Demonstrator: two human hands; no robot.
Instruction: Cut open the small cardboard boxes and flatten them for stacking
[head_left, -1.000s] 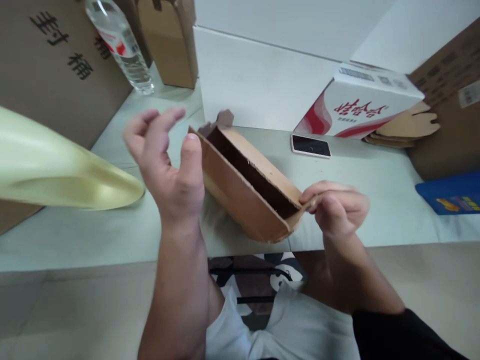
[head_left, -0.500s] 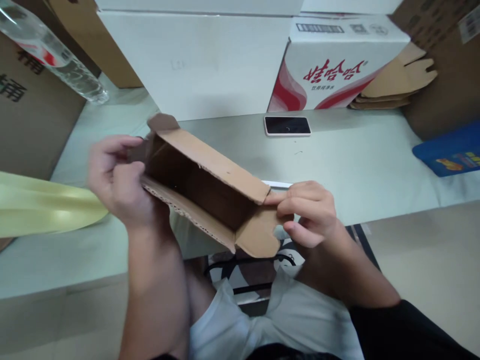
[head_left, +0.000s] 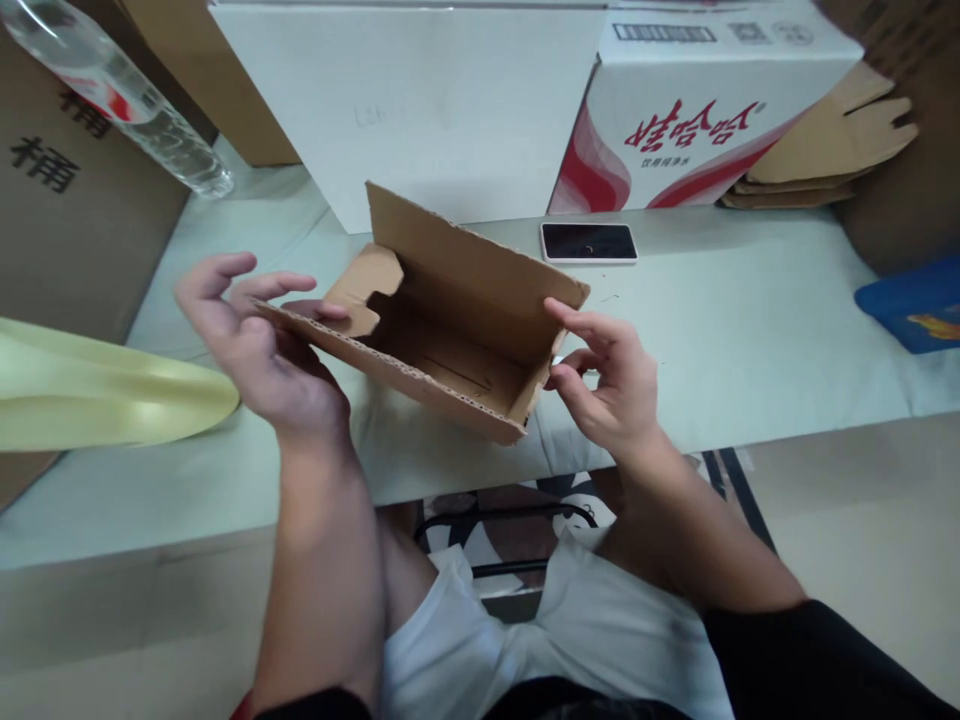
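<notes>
A small brown corrugated cardboard box [head_left: 450,330], partly folded and open on top, hangs just above the pale table [head_left: 750,340] in front of me. My left hand [head_left: 255,345] grips its left end, thumb on the folded side flap, the other fingers spread beneath. My right hand [head_left: 604,375] pinches the right end wall, index finger along the top of the raised back panel. The back panel stands upright; the inside holds nothing.
A dark phone [head_left: 589,242] lies behind the box. A white carton with red print [head_left: 690,110], a large white box [head_left: 450,100] and flat cardboard blanks [head_left: 832,150] stand at the back. A water bottle [head_left: 120,95], a brown carton [head_left: 60,200], a yellow-green tape roll [head_left: 97,385] and a blue object [head_left: 911,305] flank the sides.
The box has been turned and its back panel raised upright. My left hand went from open in the air to gripping the left end; my right hand shifted to the right wall.
</notes>
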